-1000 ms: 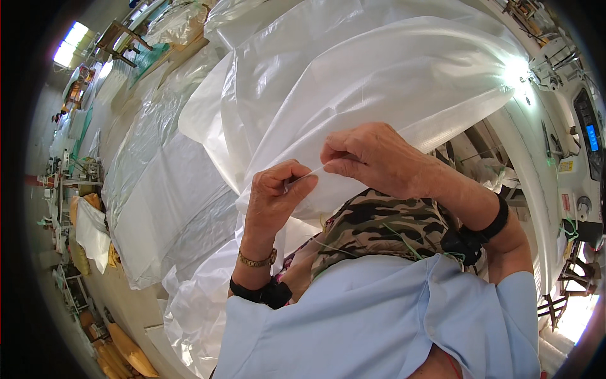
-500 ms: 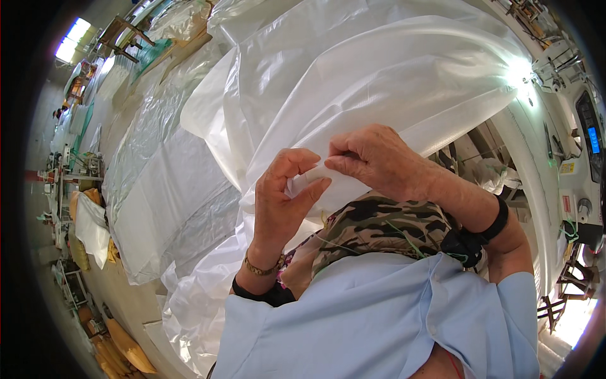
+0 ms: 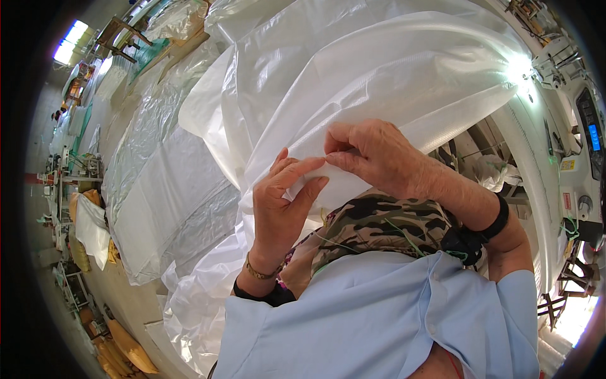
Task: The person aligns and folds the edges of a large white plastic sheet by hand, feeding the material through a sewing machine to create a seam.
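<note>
A person's two bare hands are meeting at the folded edge of a large white woven plastic sheet (image 3: 379,76), which is draping from the far side of the scene down toward the person's chest. The left hand (image 3: 284,202) is rising from below, its grip pressed together with thumb and fingertips (image 3: 309,165) pinching the sheet's near edge. The right hand (image 3: 379,158) is reaching in from the right, its grip likewise closed, fingertips nipping the same edge and touching those of the left hand. A gold bracelet (image 3: 260,273) is circling the left wrist, and a black band (image 3: 499,218) is sitting on the right forearm. A camouflage-patterned cloth (image 3: 379,221) is lying just beneath the hands, above a pale blue shirt (image 3: 379,316). More white and clear plastic sheets (image 3: 170,189) are stretching along the long surface to the left, and a sewing machine (image 3: 581,126) is standing at the far right.
</note>
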Available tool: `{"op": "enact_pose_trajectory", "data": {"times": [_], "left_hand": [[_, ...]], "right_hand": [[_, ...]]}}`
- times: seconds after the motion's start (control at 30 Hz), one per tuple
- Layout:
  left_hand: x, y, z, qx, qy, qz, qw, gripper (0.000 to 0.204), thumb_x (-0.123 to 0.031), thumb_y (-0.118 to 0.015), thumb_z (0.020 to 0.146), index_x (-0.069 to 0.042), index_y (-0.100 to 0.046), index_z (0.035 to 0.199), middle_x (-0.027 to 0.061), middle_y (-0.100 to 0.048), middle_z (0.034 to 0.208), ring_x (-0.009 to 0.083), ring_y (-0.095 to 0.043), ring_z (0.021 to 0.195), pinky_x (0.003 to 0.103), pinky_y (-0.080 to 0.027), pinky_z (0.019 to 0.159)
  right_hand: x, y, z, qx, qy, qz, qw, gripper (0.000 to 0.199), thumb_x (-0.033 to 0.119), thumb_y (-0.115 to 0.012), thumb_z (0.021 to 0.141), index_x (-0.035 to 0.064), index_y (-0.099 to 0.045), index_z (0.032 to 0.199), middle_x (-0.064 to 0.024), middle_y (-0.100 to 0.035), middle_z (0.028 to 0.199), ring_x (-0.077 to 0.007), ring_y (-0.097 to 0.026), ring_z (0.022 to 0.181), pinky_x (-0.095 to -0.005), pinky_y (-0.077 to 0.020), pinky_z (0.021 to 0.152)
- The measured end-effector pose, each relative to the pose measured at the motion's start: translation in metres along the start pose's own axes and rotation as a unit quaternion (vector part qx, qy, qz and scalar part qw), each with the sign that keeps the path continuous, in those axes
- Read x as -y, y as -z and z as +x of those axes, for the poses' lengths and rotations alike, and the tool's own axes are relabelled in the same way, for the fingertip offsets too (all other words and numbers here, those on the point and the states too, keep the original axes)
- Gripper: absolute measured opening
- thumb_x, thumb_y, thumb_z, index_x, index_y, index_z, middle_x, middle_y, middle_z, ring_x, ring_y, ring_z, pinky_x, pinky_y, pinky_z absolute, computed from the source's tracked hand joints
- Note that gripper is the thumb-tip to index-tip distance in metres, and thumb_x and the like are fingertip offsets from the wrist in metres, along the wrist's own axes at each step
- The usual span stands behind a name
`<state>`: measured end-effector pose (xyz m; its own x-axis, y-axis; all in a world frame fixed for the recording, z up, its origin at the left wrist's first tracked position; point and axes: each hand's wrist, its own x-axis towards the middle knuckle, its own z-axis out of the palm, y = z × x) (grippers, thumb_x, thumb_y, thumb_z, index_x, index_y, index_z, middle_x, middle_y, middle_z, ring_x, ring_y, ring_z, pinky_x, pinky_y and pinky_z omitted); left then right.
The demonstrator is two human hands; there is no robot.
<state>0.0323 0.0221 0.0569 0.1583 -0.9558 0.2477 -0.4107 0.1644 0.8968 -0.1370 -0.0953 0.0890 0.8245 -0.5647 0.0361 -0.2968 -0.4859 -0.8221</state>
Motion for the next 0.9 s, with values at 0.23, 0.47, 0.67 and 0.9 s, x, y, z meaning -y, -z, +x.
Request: {"op": "enact_pose_trajectory", "data": {"times": [0.23,0.47,0.67,0.9], "left_hand": [[-0.006,0.003,-0.001,0.034,0.001,0.053,0.998,0.017,-0.006,-0.069,0.086,-0.001,-0.071,0.102,0.0088,-0.071,0.093,0.0195,-0.066,0.091,0.044,-0.037,0.11],[-0.007,-0.001,-0.003,0.042,0.004,0.051,0.998,0.009,-0.002,-0.065,0.086,0.0,-0.067,0.094,0.0089,-0.056,0.076,0.0251,-0.053,0.072,0.034,-0.041,0.069],[-0.012,-0.003,0.001,-0.015,-0.145,0.193,0.97,0.012,-0.006,-0.067,0.085,-0.003,-0.07,0.096,0.0074,-0.063,0.085,0.0226,-0.053,0.075,0.035,-0.039,0.079],[-0.031,-0.012,-0.006,-0.023,-0.153,0.285,0.946,0.036,0.003,-0.069,0.081,-0.001,-0.065,0.116,0.0052,-0.07,0.081,0.0216,-0.058,0.069,0.034,-0.047,0.073]], "right_hand": [[-0.005,0.008,-0.01,0.02,0.094,-0.169,0.981,0.023,0.027,-0.062,0.091,0.0045,-0.063,0.087,-0.0106,-0.062,0.077,-0.0308,-0.061,0.078,-0.0416,-0.0451,0.075],[-0.002,0.003,-0.017,0.019,0.16,-0.266,0.95,0.017,0.021,-0.069,0.085,0.0075,-0.06,0.08,-0.0071,-0.059,0.078,-0.0268,-0.059,0.08,-0.0389,-0.0434,0.081],[0.0,-0.006,-0.022,-0.013,0.169,-0.267,0.949,0.018,0.016,-0.069,0.084,0.0062,-0.055,0.077,-0.008,-0.057,0.075,-0.0272,-0.059,0.076,-0.0392,-0.0444,0.077],[0.0,-0.008,-0.024,-0.044,0.175,-0.271,0.945,0.02,0.017,-0.068,0.084,0.005,-0.054,0.077,-0.0086,-0.056,0.073,-0.0275,-0.059,0.075,-0.0396,-0.0441,0.075]]}}
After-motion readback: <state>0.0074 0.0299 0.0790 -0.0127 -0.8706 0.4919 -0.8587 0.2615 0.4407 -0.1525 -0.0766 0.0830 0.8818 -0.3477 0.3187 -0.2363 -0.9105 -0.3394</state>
